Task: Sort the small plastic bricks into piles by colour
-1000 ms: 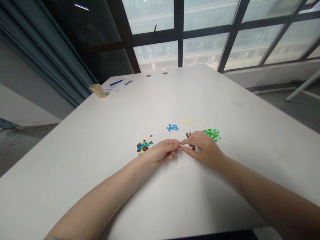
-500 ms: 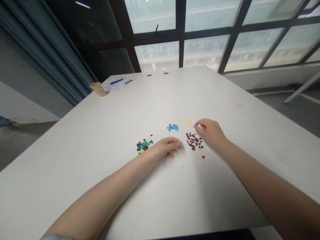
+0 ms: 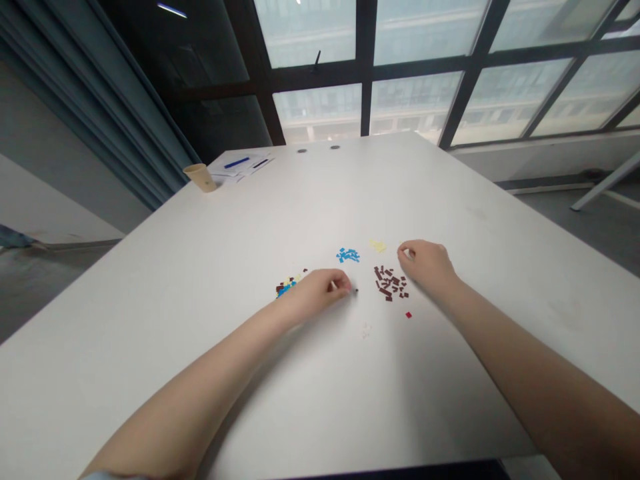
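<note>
My left hand (image 3: 325, 291) is closed in a pinch, a small dark brown piece (image 3: 357, 291) at its fingertips. Under its wrist side, partly hidden, lies a mixed heap of small pieces (image 3: 286, 288) in brown, blue and yellow. My right hand (image 3: 426, 260) has thumb and forefinger pressed together; whatever is between them is too small to make out. Left of it is a small yellow pile (image 3: 379, 246), and below that a pile of dark brown pieces (image 3: 391, 284). Blue pieces (image 3: 349, 255) lie beyond my left hand. A single red piece (image 3: 409, 315) sits nearer me, beside pale tiny pieces (image 3: 366, 331).
The white table (image 3: 310, 213) carries a paper cup (image 3: 201, 178) at its far left edge. Papers (image 3: 250, 167) with a blue pen (image 3: 237, 163) lie behind the cup. Two round discs (image 3: 335, 147) are set near the far edge.
My left hand has drawn back slightly to the left, and the dark piece now shows at its fingertips. My right hand has shifted a little right, away from the yellow pile.
</note>
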Demonstrator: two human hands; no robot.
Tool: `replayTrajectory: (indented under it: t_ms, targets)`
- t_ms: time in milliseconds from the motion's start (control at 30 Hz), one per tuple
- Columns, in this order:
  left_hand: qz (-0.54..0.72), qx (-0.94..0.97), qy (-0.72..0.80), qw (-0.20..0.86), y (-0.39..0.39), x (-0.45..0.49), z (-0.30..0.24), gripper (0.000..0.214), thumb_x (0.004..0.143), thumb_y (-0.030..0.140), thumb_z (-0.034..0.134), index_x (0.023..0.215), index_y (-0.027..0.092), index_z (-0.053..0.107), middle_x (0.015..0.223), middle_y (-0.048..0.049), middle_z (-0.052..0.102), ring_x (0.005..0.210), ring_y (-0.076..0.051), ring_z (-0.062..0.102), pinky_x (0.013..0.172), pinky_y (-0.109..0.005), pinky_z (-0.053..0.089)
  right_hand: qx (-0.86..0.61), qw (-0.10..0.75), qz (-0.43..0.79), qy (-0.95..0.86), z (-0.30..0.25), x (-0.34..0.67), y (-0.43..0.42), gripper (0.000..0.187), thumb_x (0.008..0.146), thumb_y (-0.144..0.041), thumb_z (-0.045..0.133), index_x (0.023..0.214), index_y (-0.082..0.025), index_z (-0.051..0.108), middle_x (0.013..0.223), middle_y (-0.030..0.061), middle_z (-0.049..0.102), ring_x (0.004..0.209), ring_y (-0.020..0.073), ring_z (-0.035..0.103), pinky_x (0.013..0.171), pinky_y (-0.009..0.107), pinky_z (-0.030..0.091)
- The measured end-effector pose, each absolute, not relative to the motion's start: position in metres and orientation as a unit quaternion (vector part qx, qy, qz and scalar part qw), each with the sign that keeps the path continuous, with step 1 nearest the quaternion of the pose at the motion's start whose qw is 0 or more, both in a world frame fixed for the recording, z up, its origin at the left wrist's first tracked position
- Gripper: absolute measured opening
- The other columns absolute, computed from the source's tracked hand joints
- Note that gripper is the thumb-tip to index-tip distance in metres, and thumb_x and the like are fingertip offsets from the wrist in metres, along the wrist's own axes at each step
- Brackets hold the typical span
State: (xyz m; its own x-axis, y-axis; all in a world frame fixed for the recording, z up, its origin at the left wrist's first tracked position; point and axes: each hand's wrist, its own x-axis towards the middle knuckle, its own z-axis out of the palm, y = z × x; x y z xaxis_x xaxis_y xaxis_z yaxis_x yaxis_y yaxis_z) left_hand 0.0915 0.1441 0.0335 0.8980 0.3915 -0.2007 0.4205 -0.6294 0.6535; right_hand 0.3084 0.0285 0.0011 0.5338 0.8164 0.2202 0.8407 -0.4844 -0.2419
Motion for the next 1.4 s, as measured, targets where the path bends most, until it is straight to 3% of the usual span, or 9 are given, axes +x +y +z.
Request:
replayTrajectory:
  t_ms: [100, 167, 300, 467, 967, 1100, 1400]
  targets:
    - [-0.002, 0.94, 0.331, 0.087, 0.172, 0.077, 0.048, 0.021, 0.075, 0.017, 0.043, 0.08, 0.018, 0.064, 0.087, -0.0073, 0.062, 0.078, -0.019, 0.055, 0.065, -0.027, 0.038, -0.867, 0.141, 0.002, -0.478, 0.008, 0.308, 0.017, 0.022, 0.076, -0.027, 0.043, 0.074, -0.02, 0.064, 0.07, 0.0021, 0.064, 0.064, 0.0157, 0.054, 0.059, 0.027, 0.03]
    - [-0.033, 0.93, 0.365, 0.023, 0.188, 0.069, 0.052, 0.023, 0.074, 0.018, 0.043, 0.079, 0.018, 0.065, 0.089, -0.0086, 0.063, 0.077, -0.021, 0.057, 0.06, -0.027, 0.038, -0.866, 0.134, 0.012, -0.481, 0.01, 0.308, 0.013, 0.023, 0.076, -0.027, 0.043, 0.076, -0.02, 0.064, 0.072, 0.0024, 0.064, 0.066, 0.0156, 0.053, 0.059, 0.027, 0.03]
    - [-0.122, 0.933, 0.327, 0.088, 0.205, 0.063, 0.043, 0.021, 0.069, 0.019, 0.049, 0.081, 0.02, 0.066, 0.08, -0.0054, 0.065, 0.068, -0.018, 0.058, 0.055, -0.023, 0.036, -0.855, 0.087, -0.03, -0.511, 0.007, 0.307, 0.013, 0.031, 0.079, -0.021, 0.038, 0.091, -0.024, 0.066, 0.092, 0.005, 0.063, 0.084, 0.0204, 0.052, 0.066, 0.031, 0.031]
    - [-0.117, 0.94, 0.3, 0.113, 0.204, 0.067, 0.031, 0.022, 0.065, 0.016, 0.05, 0.077, 0.021, 0.067, 0.082, -0.0045, 0.066, 0.068, -0.016, 0.057, 0.058, -0.023, 0.038, -0.851, 0.026, -0.059, -0.521, -0.002, 0.307, 0.018, 0.036, 0.081, -0.019, 0.036, 0.099, -0.028, 0.065, 0.095, 0.0079, 0.06, 0.09, 0.0239, 0.047, 0.071, 0.037, 0.029]
    - [-0.109, 0.953, 0.264, 0.098, 0.197, 0.072, 0.027, 0.015, 0.067, 0.016, 0.05, 0.072, 0.018, 0.064, 0.085, -0.006, 0.062, 0.073, -0.015, 0.056, 0.066, -0.023, 0.04, -0.836, 0.043, -0.077, -0.541, -0.002, 0.301, 0.021, 0.036, 0.083, -0.019, 0.035, 0.106, -0.028, 0.061, 0.092, 0.008, 0.057, 0.089, 0.0222, 0.045, 0.07, 0.035, 0.025]
    - [-0.058, 0.958, 0.219, 0.175, 0.19, 0.072, 0.03, 0.016, 0.071, 0.02, 0.047, 0.077, 0.018, 0.062, 0.082, -0.0054, 0.061, 0.07, -0.015, 0.054, 0.064, -0.024, 0.041, -0.83, 0.088, -0.074, -0.546, 0.007, 0.294, 0.014, 0.033, 0.081, -0.019, 0.039, 0.103, -0.025, 0.063, 0.091, 0.0081, 0.059, 0.087, 0.0215, 0.046, 0.07, 0.034, 0.025]
    - [-0.012, 0.833, 0.141, 0.536, 0.168, 0.084, 0.037, 0.019, 0.079, 0.029, 0.048, 0.091, 0.018, 0.057, 0.081, -0.0027, 0.062, 0.073, -0.012, 0.055, 0.069, -0.025, 0.044, -0.763, 0.199, -0.035, -0.614, 0.019, 0.259, 0.007, 0.025, 0.084, -0.024, 0.042, 0.09, -0.023, 0.066, 0.082, 0.005, 0.061, 0.082, 0.0186, 0.049, 0.073, 0.032, 0.027]
